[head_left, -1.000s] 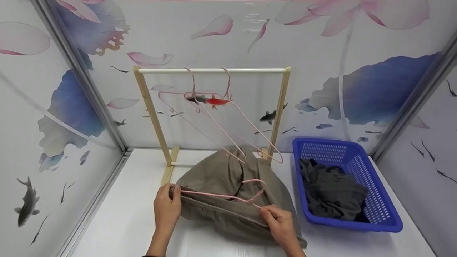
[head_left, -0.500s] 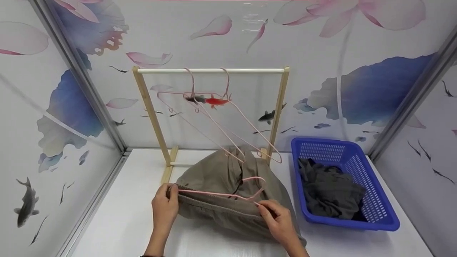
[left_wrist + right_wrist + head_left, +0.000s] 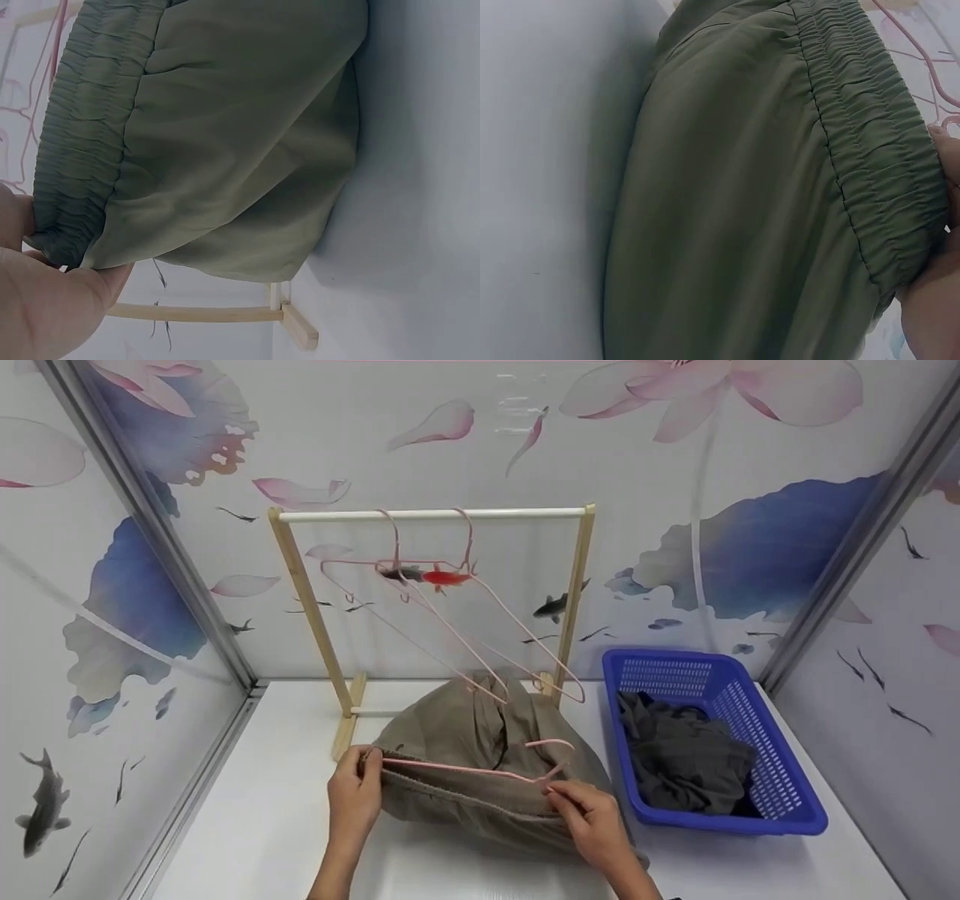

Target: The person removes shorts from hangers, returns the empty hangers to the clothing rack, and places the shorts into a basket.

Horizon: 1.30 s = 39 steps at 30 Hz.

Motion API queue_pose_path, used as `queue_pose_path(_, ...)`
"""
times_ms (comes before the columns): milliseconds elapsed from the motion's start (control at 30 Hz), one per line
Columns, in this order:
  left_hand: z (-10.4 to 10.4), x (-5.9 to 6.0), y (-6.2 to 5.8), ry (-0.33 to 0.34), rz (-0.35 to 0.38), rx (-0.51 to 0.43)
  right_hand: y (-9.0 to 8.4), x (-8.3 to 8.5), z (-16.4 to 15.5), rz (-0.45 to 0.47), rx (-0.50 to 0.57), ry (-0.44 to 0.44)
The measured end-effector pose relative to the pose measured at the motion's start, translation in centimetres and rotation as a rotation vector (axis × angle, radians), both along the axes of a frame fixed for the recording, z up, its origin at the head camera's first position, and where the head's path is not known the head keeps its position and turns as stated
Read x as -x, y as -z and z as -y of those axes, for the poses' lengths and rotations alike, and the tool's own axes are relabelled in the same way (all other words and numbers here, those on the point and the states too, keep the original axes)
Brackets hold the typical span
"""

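Note:
Olive-brown pants (image 3: 442,716) with an elasticated waistband (image 3: 870,127) lie bunched on the white table, the waist opening facing up. A pink clothes hanger (image 3: 465,769) lies along that opening, its hook (image 3: 551,743) pointing up and right. My left hand (image 3: 355,787) pinches the left corner of the waistband, where the hanger's left end goes out of sight under the fingers. In the left wrist view, the gathered band (image 3: 82,135) runs into that grip. My right hand (image 3: 589,817) pinches the band's right part and the hanger just beside its neck; the hanger's right end is hidden.
A small rack with a white rail (image 3: 427,515) and wooden posts stands behind the pants. Two pink hangers (image 3: 457,630) hang from it, their lower ends over the fabric. A blue basket (image 3: 615,735) with dark grey clothing (image 3: 690,761) stands at the right.
My right hand has moved up along the waistband towards the hanger's neck. The hanger has shifted slightly right against the pants. The left hand keeps its pinch; the head view has turned a little.

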State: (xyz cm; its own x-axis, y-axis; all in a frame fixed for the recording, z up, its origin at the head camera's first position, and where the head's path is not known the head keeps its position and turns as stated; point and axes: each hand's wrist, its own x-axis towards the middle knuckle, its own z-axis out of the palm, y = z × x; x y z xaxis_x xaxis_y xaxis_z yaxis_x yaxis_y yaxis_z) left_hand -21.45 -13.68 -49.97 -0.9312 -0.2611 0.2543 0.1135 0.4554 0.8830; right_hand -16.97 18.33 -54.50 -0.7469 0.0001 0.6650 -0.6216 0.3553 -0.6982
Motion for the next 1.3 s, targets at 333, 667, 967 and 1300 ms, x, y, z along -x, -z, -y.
queue_pose_path(333, -0.1, -0.1, -0.5, 0.035, 0.053, -0.104, -0.3, -0.1, -0.8, 0.019, 0.091, -0.089)
queue_pose_path(667, -0.1, 0.4, -0.5, 0.052, 0.068, -0.138, -0.5, 0.1, -1.0, 0.0, 0.106, -0.108)
queue_pose_path(967, 0.3, 0.3, -0.5, 0.118, 0.154, -0.384, -0.4, 0.1, -1.2, 0.079, 0.142, -0.12)
queue_pose_path(1300, 1.4, 0.9, 0.2, 0.4, 0.194, -0.713, -0.7, 0.2, -2.0, 0.154, 0.162, -0.121)
